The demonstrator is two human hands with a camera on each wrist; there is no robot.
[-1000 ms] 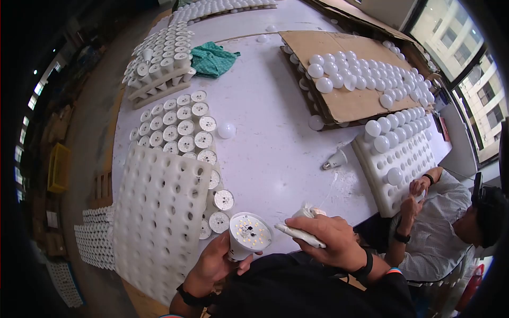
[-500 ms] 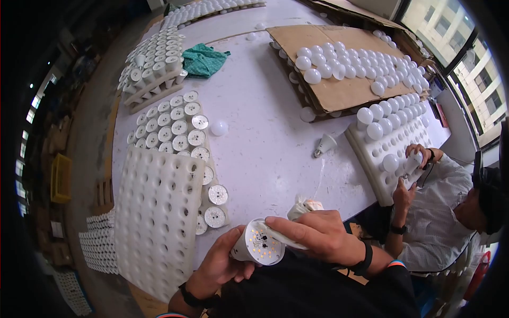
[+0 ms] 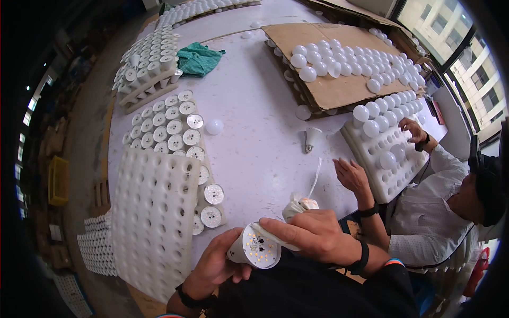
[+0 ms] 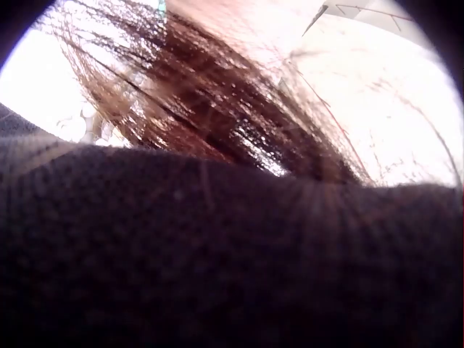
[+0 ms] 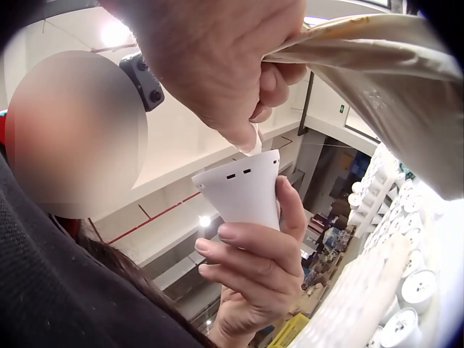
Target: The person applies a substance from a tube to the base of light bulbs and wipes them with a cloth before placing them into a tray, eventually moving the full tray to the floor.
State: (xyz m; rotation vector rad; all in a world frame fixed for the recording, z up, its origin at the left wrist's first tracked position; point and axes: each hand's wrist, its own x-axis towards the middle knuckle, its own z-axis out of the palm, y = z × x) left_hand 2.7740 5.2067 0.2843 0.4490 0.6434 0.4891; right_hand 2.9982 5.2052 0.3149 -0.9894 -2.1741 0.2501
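One left hand (image 3: 216, 262) grips a lamp housing (image 3: 260, 253); right hand (image 3: 317, 236) pinches cloth (image 3: 298, 206).

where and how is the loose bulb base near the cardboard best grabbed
Probably by the middle of its tapered body, from above: the loose bulb base flares from a narrow metal cap to a wide rim, and both its sides look free.

No readable text, labels, brands or numbers anywhere.
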